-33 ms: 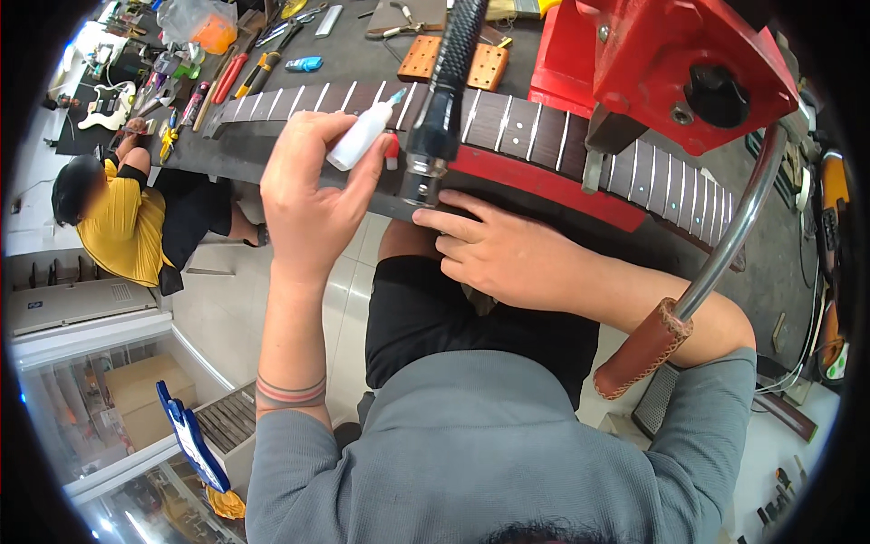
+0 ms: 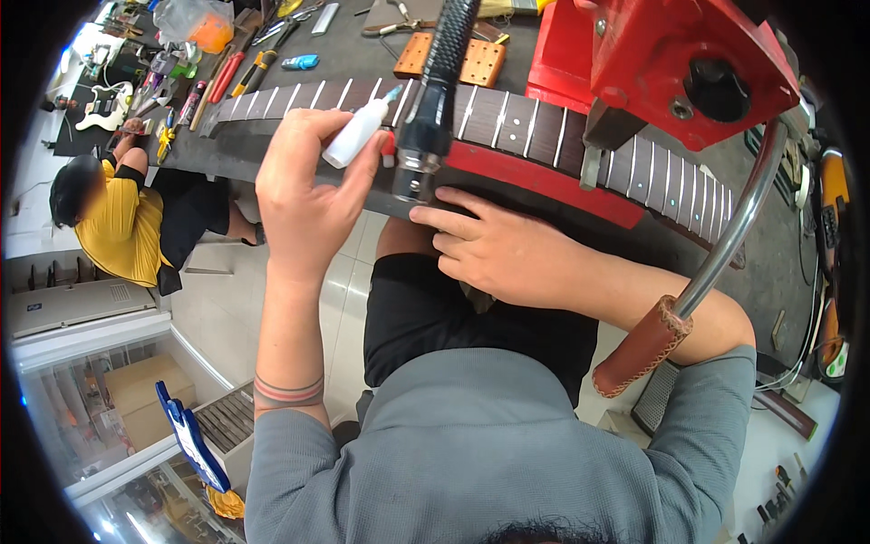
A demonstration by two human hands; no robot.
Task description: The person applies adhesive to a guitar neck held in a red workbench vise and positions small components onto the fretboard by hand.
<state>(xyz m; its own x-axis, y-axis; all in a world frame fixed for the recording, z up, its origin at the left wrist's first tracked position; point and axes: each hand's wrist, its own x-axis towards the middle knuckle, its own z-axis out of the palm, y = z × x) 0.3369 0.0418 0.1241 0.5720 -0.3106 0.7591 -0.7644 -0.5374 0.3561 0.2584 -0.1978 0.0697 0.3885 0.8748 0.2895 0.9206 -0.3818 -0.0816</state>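
Note:
A dark fretboard (image 2: pixel 489 118) with metal frets runs across the bench, its right part passing beneath a red press. Between the thumb and fingers of my left hand (image 2: pixel 313 186) is a small white squeeze bottle (image 2: pixel 356 134). Its thin bluish tip points up and right over the frets; whether it touches the wood I cannot tell. My right hand (image 2: pixel 507 249) lies at the bench's near edge, fingers stretched out to the left and holding nothing visible. Just beyond its fingertips hangs a black knurled rod (image 2: pixel 435 100) with a metal end, hiding part of the fretboard. A small red-capped item (image 2: pixel 388 145) sits beside the bottle.
The red press (image 2: pixel 671 68) stands at right, its leather-wrapped lever (image 2: pixel 639 354) hanging over my right forearm. A red strip (image 2: pixel 544 181) lies under the fretboard. Drilled wooden blocks (image 2: pixel 482 63), pliers (image 2: pixel 254 74) and a blue item (image 2: pixel 300 63) lie behind. A person in yellow (image 2: pixel 127 227) sits at left.

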